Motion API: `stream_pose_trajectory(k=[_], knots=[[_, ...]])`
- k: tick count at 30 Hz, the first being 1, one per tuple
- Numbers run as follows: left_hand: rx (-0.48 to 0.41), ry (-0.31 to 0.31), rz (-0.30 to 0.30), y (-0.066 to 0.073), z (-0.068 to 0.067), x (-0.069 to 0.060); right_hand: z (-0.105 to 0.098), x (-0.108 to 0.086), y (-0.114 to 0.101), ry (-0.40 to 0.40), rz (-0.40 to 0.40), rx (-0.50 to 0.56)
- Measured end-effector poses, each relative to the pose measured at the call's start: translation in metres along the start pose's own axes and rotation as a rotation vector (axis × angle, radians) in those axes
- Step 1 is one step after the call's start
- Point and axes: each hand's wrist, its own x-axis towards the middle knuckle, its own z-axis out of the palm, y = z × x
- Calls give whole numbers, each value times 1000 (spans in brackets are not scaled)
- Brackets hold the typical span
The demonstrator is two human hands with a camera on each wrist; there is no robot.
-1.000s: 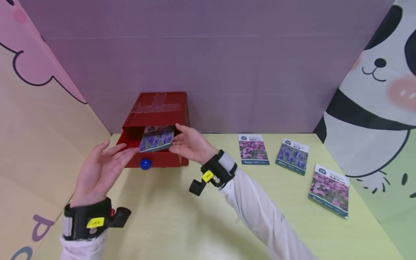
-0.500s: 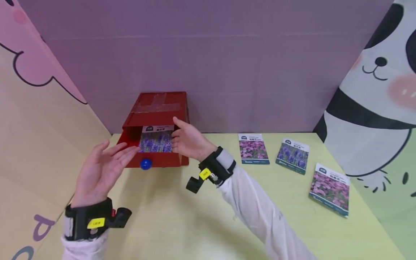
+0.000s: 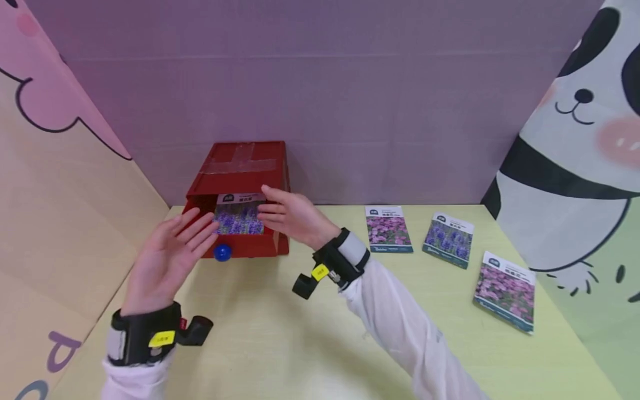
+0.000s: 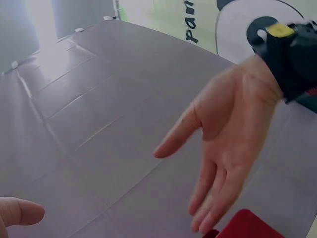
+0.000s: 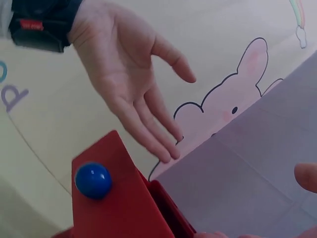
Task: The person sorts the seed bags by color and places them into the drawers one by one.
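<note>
A purple-flower seed packet (image 3: 239,215) lies in the pulled-out drawer (image 3: 252,245) of a red box (image 3: 240,161), its picture facing up. The drawer front carries a blue knob (image 3: 222,253). My left hand (image 3: 172,253) hovers at the drawer's left front with palm up and fingers straight, holding nothing. At the drawer's right side is my right hand (image 3: 300,218), fingers extended and thumb raised, near the packet's right edge. Whether its fingertips touch the packet or drawer I cannot tell. In the right wrist view the blue knob (image 5: 93,180) shows close up, with the left hand (image 5: 126,74) beyond it.
Three more seed packets lie on the pale table to the right: a pink one (image 3: 389,229), a purple one (image 3: 448,240) and a thicker-looking pink one (image 3: 505,291). A purple backdrop (image 3: 350,111) rises behind the box, with printed panels on both sides.
The purple-flower packet, tilted between my hands a second ago, has settled flat into the drawer. My right hand has let it go, and my left hand has shifted slightly right and up.
</note>
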Motion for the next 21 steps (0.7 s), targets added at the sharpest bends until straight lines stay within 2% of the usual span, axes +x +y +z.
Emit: stream_pose_trajectory(k=[3,6,11,18,21], knots=[[41,-11,41,-4,3,1,-1,-4,-2,26,-58,-118],[122,-13,57,-6,9,2,-2,-7,-4,55,-90,-179],[306,14,94,-7,18,2,-1,-9,-6,122,-110,-219],[586,75,210,-13,34,1,-8,-13,-8,184,-148,-312],[698,93,240,-15,43,2,-15,-17,-9,197,-166,-332]])
